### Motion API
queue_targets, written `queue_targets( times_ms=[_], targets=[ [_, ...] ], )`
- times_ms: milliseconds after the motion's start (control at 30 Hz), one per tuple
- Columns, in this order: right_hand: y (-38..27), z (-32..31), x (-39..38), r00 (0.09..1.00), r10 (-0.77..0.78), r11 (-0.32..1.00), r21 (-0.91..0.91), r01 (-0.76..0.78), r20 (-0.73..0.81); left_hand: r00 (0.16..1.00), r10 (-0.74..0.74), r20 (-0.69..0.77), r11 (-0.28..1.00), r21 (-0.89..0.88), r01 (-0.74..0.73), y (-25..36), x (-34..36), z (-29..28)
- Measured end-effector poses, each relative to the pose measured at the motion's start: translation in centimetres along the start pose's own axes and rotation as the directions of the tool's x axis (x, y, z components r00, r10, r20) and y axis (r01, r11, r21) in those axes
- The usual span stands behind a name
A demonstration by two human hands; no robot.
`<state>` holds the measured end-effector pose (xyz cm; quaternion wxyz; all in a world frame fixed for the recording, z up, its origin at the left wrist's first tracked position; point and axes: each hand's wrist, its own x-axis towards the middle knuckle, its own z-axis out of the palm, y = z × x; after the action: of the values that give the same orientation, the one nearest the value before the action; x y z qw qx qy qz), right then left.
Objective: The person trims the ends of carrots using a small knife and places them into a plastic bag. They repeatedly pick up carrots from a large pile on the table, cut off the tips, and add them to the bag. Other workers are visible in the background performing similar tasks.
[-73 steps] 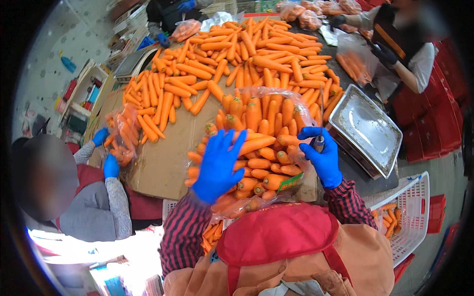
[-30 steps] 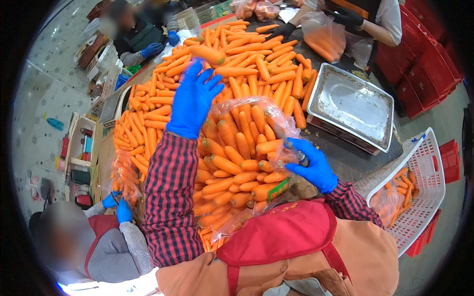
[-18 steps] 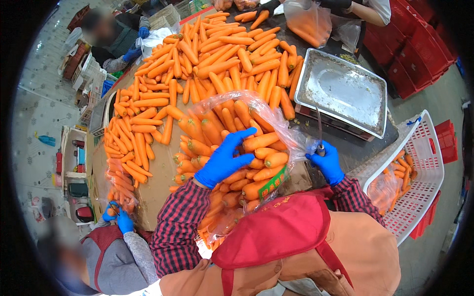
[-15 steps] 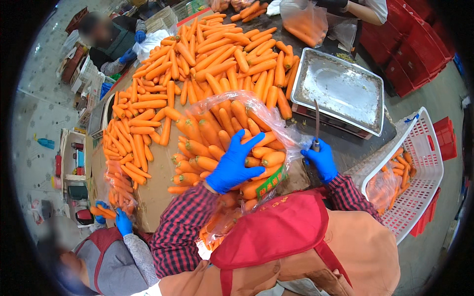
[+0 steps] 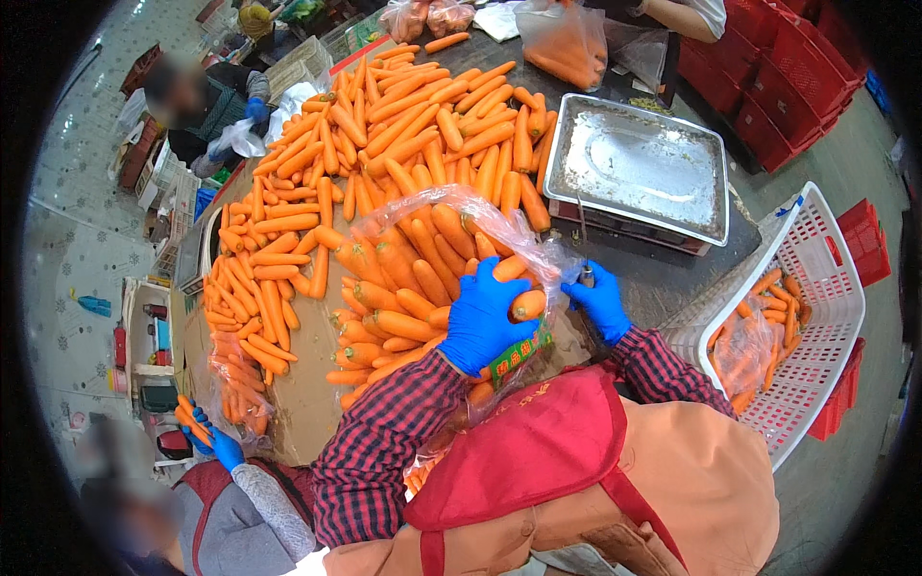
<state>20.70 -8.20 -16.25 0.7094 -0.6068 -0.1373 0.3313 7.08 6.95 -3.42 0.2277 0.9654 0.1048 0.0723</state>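
My blue-gloved left hand (image 5: 488, 314) curls over carrots at the right side of an open clear plastic bag (image 5: 440, 200) packed with carrots (image 5: 394, 269), seeming to grip one. My blue-gloved right hand (image 5: 597, 300) grips the handle of an upright knife (image 5: 583, 235) just right of the bag. Behind the bag spreads a large pile of loose carrots (image 5: 413, 115) on cardboard (image 5: 298, 413) and a dark tabletop (image 5: 663, 278). A metal tray (image 5: 636, 165) sits behind my right hand.
A white basket (image 5: 821, 250) of carrots stands at right, red crates (image 5: 740, 82) behind it. A co-worker (image 5: 230, 518) at lower left holds carrots beside a bag (image 5: 240, 384); another (image 5: 206, 110) handles white plastic at top left. A person's arm (image 5: 691, 21) is behind bagged carrots (image 5: 567, 48).
My left hand came down from the loose pile into the bag and has shifted right onto the carrots there. My right hand still holds the knife. The lower-left co-worker has raised some carrots.
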Motion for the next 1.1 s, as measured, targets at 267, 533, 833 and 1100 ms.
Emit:
queue_targets(
  times_ms=[267,533,833,1100],
  targets=[
    [-0.2,0.4,-0.1,1.000,-0.006,1.000,-0.004,0.006,0.003,0.991,-0.132,-0.038,0.920,-0.376,0.109,-3.3,-0.1,-0.2],
    [-0.6,0.3,-0.3,0.999,-0.030,0.999,0.012,0.030,0.043,0.881,-0.388,0.270,0.343,-0.845,0.410,-4.7,-1.3,-2.5],
    [-1.0,0.2,-0.2,0.997,-0.019,0.996,-0.082,0.025,0.075,0.833,-0.328,0.446,-0.298,-0.885,0.357,-6.6,-2.5,-1.4],
    [-0.9,0.0,-0.2,0.995,-0.030,0.989,-0.143,0.043,0.093,0.869,-0.284,0.404,-0.393,-0.876,0.279,-6.1,-2.9,-2.0]
  ],
)
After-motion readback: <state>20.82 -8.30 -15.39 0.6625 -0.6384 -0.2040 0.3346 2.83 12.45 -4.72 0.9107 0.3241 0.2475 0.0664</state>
